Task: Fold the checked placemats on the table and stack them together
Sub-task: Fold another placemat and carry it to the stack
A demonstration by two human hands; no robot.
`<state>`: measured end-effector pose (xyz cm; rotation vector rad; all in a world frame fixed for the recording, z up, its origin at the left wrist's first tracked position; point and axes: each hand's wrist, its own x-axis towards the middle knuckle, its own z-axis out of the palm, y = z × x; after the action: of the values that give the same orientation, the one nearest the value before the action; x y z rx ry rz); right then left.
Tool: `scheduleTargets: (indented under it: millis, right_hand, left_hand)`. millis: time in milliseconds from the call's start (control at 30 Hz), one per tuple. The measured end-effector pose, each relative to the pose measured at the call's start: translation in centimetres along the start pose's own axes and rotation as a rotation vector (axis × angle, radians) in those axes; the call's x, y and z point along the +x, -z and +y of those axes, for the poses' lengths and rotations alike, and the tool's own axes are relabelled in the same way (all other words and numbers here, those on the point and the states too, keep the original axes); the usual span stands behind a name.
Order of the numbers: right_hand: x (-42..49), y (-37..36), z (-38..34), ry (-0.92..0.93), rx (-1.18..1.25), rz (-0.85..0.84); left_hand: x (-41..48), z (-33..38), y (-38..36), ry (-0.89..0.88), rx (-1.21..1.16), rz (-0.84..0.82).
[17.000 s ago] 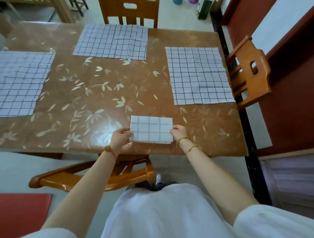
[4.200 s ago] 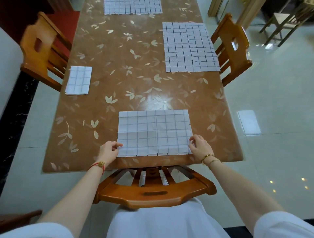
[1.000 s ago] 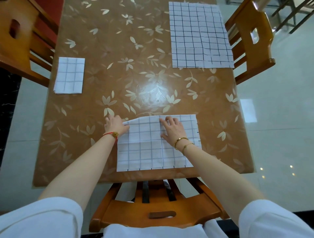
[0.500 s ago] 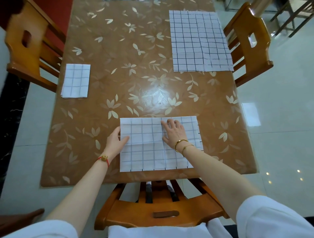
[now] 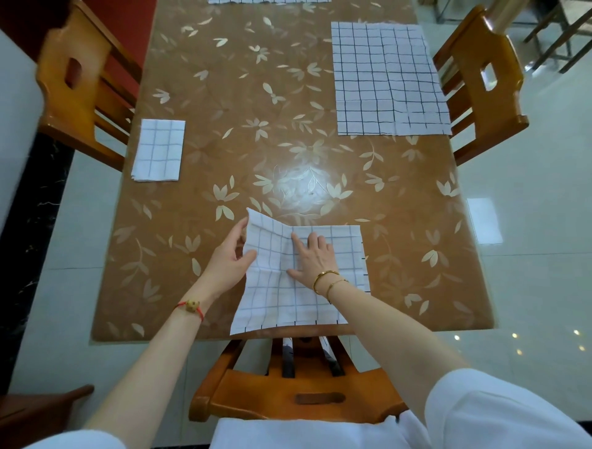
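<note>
A white checked placemat (image 5: 288,301), folded once, lies at the near edge of the brown table (image 5: 256,112). My left hand (image 5: 232,259) grips its left edge and holds that side lifted off the table, curling toward the right. My right hand (image 5: 312,256) lies flat on the middle of the mat, fingers spread, pinning it. A small folded placemat (image 5: 158,150) rests at the table's left edge. An unfolded placemat (image 5: 389,81) lies flat at the far right. The edge of another mat (image 5: 269,1) shows at the top.
Wooden chairs stand at the left side (image 5: 83,83), the right side (image 5: 480,77) and directly below me (image 5: 294,387), tucked under the near table edge. Glossy tiled floor (image 5: 528,224) runs along the right.
My left hand has taken hold of the mat's left edge and lifted it up and rightward. The right hand has stayed pressed on the middle.
</note>
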<state>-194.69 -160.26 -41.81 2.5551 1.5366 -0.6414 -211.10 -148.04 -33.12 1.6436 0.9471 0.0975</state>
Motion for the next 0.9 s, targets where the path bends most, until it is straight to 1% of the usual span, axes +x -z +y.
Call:
scheduleTargets:
  millis: [167,233,267,333,367,467,500,533,600,733,800,900]
  right_hand:
    - [-0.1,0.0,0.6,0.041,0.017,0.004]
    - [-0.3,0.0,1.4,0.057,0.121,0.017]
    - [-0.5,0.2,1.9,0.059,0.241,0.025]
    - [-1.1,0.9,2.9,0.015,0.564,0.034]
    - [-1.4,1.2,3.5,-0.048,0.751,0.036]
    - [-2.0,2.6,5.2,-0.34,1.407,-0.011]
    - [-2.3,2.9,6.1,-0.421,1.563,0.005]
    - [-2.6,3.3,6.9,-0.494,1.634,0.014]
    - [-3.7,3.8,8.0,-0.561,1.663,0.019]
    - [-4.8,2.8,9.5,-0.609,1.59,0.102]
    - [-4.7,2.0,10.1,-0.63,1.448,0.114]
    - [-5.1,1.7,10.2,-0.574,1.258,0.126]
  left_hand:
    - [0.6,1.7,-2.6,-0.076,0.014,-0.024]
    - [1.0,2.9,-4.2,-0.119,0.002,-0.02]
    - [1.2,3.5,-5.0,-0.138,-0.013,-0.02]
    - [1.7,4.5,-7.0,-0.15,-0.055,-0.03]
    - [1.9,5.0,-8.1,-0.146,-0.075,-0.036]
    - [2.5,5.9,-11.2,-0.128,-0.109,-0.043]
    - [2.6,6.2,-12.2,-0.12,-0.111,-0.048]
    - [2.8,6.2,-13.0,-0.115,-0.107,-0.054]
    - [3.1,6.1,-14.5,-0.108,-0.105,-0.066]
    - [3.3,5.2,-16.5,-0.066,-0.068,-0.121]
    - [3.1,4.7,-16.8,-0.038,-0.034,-0.156]
    - [2.7,3.5,-16.4,-0.028,-0.015,-0.158]
